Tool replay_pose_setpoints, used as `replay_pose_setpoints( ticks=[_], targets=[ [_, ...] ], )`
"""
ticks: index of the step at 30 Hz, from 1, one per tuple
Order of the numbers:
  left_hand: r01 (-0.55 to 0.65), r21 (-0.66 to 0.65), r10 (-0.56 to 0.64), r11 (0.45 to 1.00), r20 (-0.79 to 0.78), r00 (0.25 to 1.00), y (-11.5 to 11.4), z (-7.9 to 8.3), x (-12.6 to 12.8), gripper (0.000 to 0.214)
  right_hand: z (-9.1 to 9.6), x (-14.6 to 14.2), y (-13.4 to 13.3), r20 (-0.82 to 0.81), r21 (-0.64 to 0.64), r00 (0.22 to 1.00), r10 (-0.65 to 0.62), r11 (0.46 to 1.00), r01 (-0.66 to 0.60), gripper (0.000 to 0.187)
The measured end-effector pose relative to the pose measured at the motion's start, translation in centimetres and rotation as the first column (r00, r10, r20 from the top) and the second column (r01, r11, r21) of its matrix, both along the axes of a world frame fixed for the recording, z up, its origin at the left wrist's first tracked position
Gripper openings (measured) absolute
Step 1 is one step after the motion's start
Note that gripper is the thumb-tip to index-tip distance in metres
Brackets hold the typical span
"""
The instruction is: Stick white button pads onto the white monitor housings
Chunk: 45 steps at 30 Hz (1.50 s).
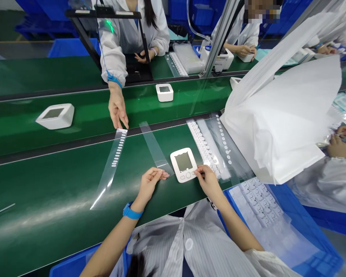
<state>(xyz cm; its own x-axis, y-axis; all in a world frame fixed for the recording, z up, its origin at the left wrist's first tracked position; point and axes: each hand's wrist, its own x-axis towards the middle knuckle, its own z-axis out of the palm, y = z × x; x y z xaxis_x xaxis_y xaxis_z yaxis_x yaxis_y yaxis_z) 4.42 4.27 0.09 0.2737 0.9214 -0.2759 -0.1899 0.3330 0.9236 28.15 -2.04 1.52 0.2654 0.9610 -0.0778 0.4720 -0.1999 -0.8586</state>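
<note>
A white digital monitor (183, 164) with a grey screen and round button marks lies face up on the green bench, slightly turned. My right hand (209, 182) pinches its lower right corner between thumb and fingers. Left of the monitor, my left hand (150, 184), wearing a blue wrist strap, has its fingers pressed together on the near end of a clear plastic strip (153, 144). Another clear strip with a row of white oval stickers (118, 148) lies farther left, and a co-worker's hand (118, 109) touches its far end.
Sheets with round white stickers (203, 148) lie to the right, beside a tall stack of white foam bags (279, 127). More white monitors (56, 116) (164, 92) stand on the green conveyor (95, 115). A blue bin (311, 234) at lower right holds printed parts. Co-workers sit opposite.
</note>
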Motion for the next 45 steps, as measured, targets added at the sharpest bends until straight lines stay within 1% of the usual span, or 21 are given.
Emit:
replay_pose_setpoints(
  ticks=[5,12,17,19,23,25,30,35,39,41,45],
  targets=[
    [-0.005,-0.009,0.005,1.0,-0.002,1.0,0.0,0.0,0.0,0.023,-0.5,-0.2,-0.2,0.034,0.038,0.999,0.001,0.999,-0.002,0.015],
    [-0.006,-0.004,0.006,1.0,-0.026,1.0,0.0,-0.1,0.1,0.025,-0.3,-0.6,-0.4,0.066,0.059,0.998,-0.001,0.998,-0.003,0.013],
    [-0.008,-0.001,0.008,1.0,-0.002,1.0,0.0,-0.3,0.1,0.024,-0.6,-0.5,-0.4,0.061,0.058,0.998,-0.008,0.998,0.004,0.013],
    [-0.008,0.001,0.008,1.0,0.005,1.0,-0.1,-0.2,0.1,0.024,-0.7,-0.3,-0.4,0.022,0.046,1.0,-0.014,0.999,0.013,0.013],
    [-0.012,0.004,0.012,1.0,-0.005,1.0,-0.1,0.0,0.2,0.026,-0.8,0.3,-0.5,-0.134,-0.002,0.991,-0.029,1.0,0.029,0.019],
    [-0.014,0.005,0.014,1.0,-0.015,1.0,-0.1,0.1,0.2,0.027,-0.7,0.4,-0.5,-0.158,-0.009,0.987,-0.043,0.999,0.042,0.022],
    [-0.016,0.007,0.017,1.0,-0.017,1.0,-0.1,0.1,0.2,0.028,-0.6,-0.4,-0.6,-0.043,-0.013,0.996,-0.084,0.996,0.084,0.031],
    [-0.01,0.007,0.01,1.0,0.002,1.0,-0.1,0.0,0.2,0.027,-1.0,-1.5,-0.8,0.005,0.017,0.992,-0.123,0.992,0.123,0.027],
    [-0.008,0.009,0.008,1.0,0.007,1.0,-0.1,-0.3,0.1,0.026,-1.4,-2.4,-1.2,0.043,0.059,0.982,-0.181,0.982,0.179,0.028],
    [-0.007,0.012,0.007,1.0,0.009,1.0,-0.1,-0.4,0.0,0.026,-1.4,-2.5,-1.4,0.014,0.071,0.983,-0.183,0.981,0.181,0.029],
    [0.005,0.027,-0.004,1.0,-0.008,1.0,-0.2,-0.1,0.1,0.027,-1.1,-1.9,-1.5,-0.074,0.127,0.986,-0.146,0.98,0.155,0.035]
  ],
)
